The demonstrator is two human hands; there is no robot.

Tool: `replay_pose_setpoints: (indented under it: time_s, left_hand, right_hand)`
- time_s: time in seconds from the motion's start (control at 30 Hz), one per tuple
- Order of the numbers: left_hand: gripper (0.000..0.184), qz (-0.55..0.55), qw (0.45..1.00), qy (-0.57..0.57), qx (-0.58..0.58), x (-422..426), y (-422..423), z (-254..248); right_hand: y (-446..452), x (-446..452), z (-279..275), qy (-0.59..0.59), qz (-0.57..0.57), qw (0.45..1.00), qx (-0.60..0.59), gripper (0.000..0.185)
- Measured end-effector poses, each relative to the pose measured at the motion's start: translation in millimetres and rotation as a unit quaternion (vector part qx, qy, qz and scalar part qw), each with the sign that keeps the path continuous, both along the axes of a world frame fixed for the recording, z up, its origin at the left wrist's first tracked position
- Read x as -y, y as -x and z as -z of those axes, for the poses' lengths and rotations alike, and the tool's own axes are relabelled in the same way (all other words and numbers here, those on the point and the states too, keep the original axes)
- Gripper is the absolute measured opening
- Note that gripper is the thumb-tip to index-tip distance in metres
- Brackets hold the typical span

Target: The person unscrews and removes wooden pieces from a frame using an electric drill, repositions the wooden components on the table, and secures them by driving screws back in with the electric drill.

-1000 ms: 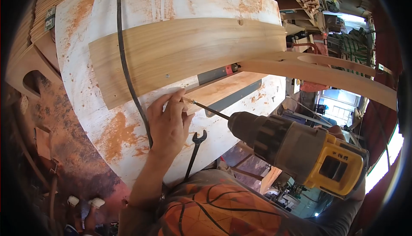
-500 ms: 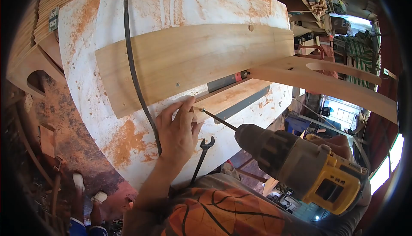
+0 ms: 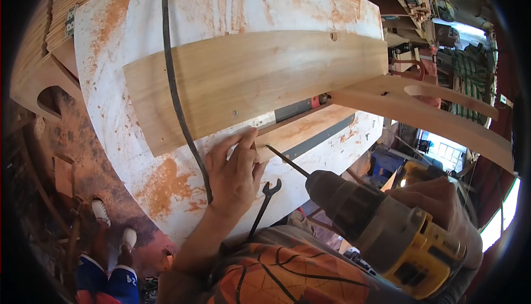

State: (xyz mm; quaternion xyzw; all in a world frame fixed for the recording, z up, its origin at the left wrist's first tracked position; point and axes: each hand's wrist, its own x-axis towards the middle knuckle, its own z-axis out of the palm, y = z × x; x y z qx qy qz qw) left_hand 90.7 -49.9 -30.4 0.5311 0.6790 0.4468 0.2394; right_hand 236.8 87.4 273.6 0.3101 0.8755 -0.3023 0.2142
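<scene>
My right hand [image 3: 434, 201] is wrapped around a yellow and black cordless drill [image 3: 381, 224]. The drill's long thin bit [image 3: 290, 161] slants up to the left, its tip at the near end of a narrow wooden strip [image 3: 310, 127]; whether it has entered the wood I cannot tell. At that same end, my left hand [image 3: 232, 174] has its bent fingers and thumb closed on the strip. A wide wooden board [image 3: 249, 82] lies just beyond, and a dark metal bar shows along the strip. Close to my left wrist is an open-end wrench [image 3: 265, 200].
A black cord [image 3: 172, 77] crosses the white, dust-stained table [image 3: 166, 182]. A curved wooden piece with a slot [image 3: 431, 107] juts out past the table's right side. Another person's legs and shoes [image 3: 128, 240] show at lower left. Ridged wooden panels [image 3: 88, 5] stand at upper left.
The drill has tilted and its body has swung slightly lower, showing more of my right hand. My left hand stays at the strip's end. The other person's legs show more, and the view has shifted slightly.
</scene>
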Motion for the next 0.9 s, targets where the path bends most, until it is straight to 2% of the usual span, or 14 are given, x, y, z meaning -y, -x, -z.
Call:
replay_pose_setpoints:
  time_s: [0.13,0.2,0.27,0.33,0.4,0.43,0.5,0.53,0.6,0.7,0.9]
  left_hand:
    - [0.056,-0.004,1.0,0.001,0.021,-5.9,4.4,-24.3]
    - [0.056,-0.007,0.979,0.002,0.205,-6.7,2.2,-72.8]
    - [0.054,0.154,0.931,-0.198,0.265,-6.7,1.7,-101.0]
    - [0.048,0.099,0.875,-0.356,0.314,-30.6,-10.1,-140.5]
    - [0.043,-0.006,0.871,-0.367,0.328,-51.7,-10.8,-180.7]
    - [0.043,-0.01,0.873,-0.365,0.324,-53.9,-7.6,-187.1]
    - [0.018,0.018,0.905,-0.312,0.29,-57.5,-5.7,-192.4]
    - [0.018,0.021,0.904,-0.311,0.293,-62.1,-8.6,-191.7]
    - [0.014,-0.029,0.862,-0.374,0.34,-70.7,-16.1,-188.5]
    - [0.02,-0.011,0.869,-0.38,0.317,-66.6,-16.2,-181.5]
    - [0.021,0.006,0.86,-0.366,0.356,-76.4,-14.7,-178.4]
  right_hand:
    - [1.5,-6.4,2.5,0.0,-0.01,1.0,-0.01,0.039]
    - [2.2,-10.9,3.3,-0.002,-0.019,1.0,-0.014,0.039]
    - [3.5,-13.6,4.8,-0.002,-0.03,0.999,-0.014,0.039]
    - [6.7,-18.0,7.3,-0.006,-0.044,0.999,-0.015,0.039]
    - [9.9,-20.2,7.5,-0.009,-0.057,0.998,-0.017,0.039]
    - [10.8,-21.3,8.6,-0.009,-0.062,0.998,-0.017,0.039]
    - [12.5,-26.4,9.7,-0.007,-0.068,0.997,-0.018,0.04]
    - [12.2,-28.2,10.4,-0.007,-0.069,0.997,-0.016,0.04]
    - [12.2,-32.2,11.4,-0.007,-0.071,0.997,-0.01,0.04]
    - [9.5,-39.0,12.4,-0.009,-0.073,0.997,-0.007,0.04]
    - [5.9,-47.1,10.4,-0.008,-0.075,0.997,-0.009,0.041]
